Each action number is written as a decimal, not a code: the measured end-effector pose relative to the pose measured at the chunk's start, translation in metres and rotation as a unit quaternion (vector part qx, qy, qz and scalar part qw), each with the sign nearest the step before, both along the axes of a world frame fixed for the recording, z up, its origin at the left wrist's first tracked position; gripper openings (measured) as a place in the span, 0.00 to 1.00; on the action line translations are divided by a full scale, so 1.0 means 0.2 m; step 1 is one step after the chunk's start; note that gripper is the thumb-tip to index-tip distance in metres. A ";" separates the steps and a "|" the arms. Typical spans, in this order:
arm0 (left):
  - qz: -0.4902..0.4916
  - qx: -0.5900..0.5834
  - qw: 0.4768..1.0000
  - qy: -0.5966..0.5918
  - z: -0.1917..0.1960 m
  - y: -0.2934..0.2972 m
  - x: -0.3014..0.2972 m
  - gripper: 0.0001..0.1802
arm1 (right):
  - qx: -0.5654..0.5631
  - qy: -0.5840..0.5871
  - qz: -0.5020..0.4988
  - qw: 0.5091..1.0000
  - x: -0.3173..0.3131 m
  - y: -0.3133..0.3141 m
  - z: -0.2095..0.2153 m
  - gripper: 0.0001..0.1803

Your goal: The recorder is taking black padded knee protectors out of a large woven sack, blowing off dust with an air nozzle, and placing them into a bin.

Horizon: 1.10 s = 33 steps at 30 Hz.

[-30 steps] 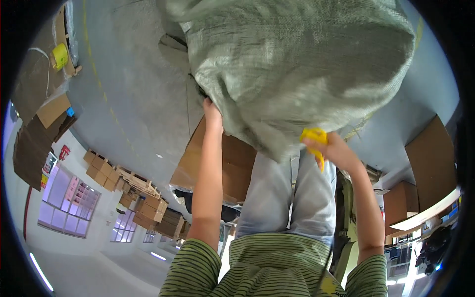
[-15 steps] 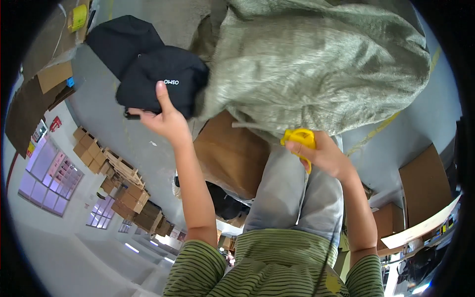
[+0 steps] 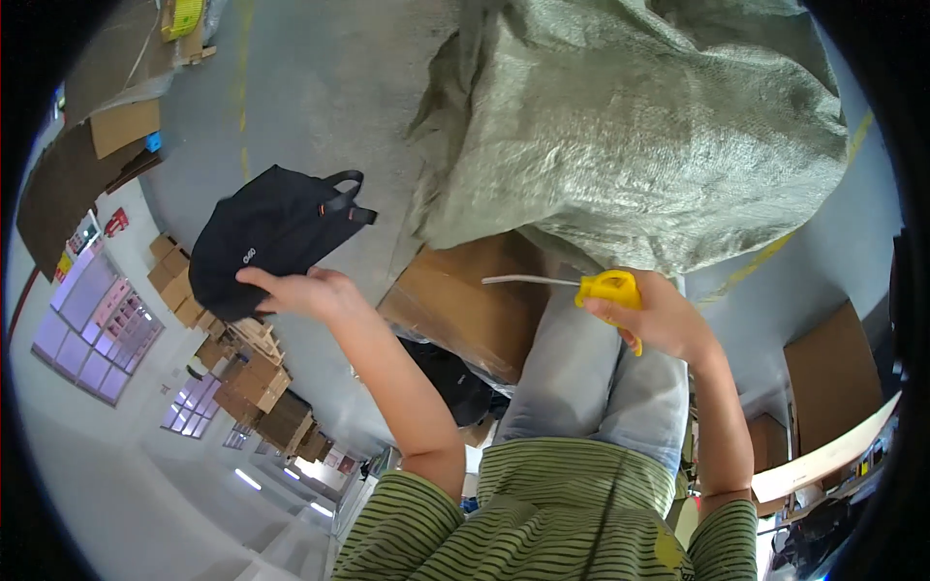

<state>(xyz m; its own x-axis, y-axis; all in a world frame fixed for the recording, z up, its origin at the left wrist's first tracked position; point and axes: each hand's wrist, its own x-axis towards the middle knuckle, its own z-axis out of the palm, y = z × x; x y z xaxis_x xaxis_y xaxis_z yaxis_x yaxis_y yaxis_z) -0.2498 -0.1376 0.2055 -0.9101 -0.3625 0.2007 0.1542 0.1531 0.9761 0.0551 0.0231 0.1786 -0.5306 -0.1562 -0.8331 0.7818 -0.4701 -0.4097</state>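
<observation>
Black fabric bag (image 3: 276, 223) hung pinched in the left hand (image 3: 308, 292) at ten o'clock of the view.
The left thumb pressed its lower edge with fingers curled behind, closed on the cloth; strap loops (image 3: 346, 194) stuck out at the bag's two o'clock. Near the centre, a cardboard box (image 3: 475, 295) stood between the arms, a black bundle (image 3: 450, 382) just beyond it toward six. At three o'clock, the right hand (image 3: 668, 315) was wrapped firmly around a yellow handle (image 3: 612, 288), whose thin pale rod (image 3: 528, 280) pointed toward nine. A grey-green woven sack (image 3: 649, 136) spread between one and two.
</observation>
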 end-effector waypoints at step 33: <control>-0.425 -0.071 0.660 -0.615 -0.49 0.36 0.96 0.29 | 0.240 -0.117 -0.087 0.960 0.71 0.12 -0.07 0.27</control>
<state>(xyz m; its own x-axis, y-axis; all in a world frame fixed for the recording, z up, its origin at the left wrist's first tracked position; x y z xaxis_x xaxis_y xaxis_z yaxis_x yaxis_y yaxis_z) -0.0569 -0.0657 0.1083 -0.2785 0.3258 -0.9035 -0.6530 0.6256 0.4269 0.1976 0.0463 0.1646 -0.3033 0.3498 -0.8864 0.8059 -0.4023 -0.4344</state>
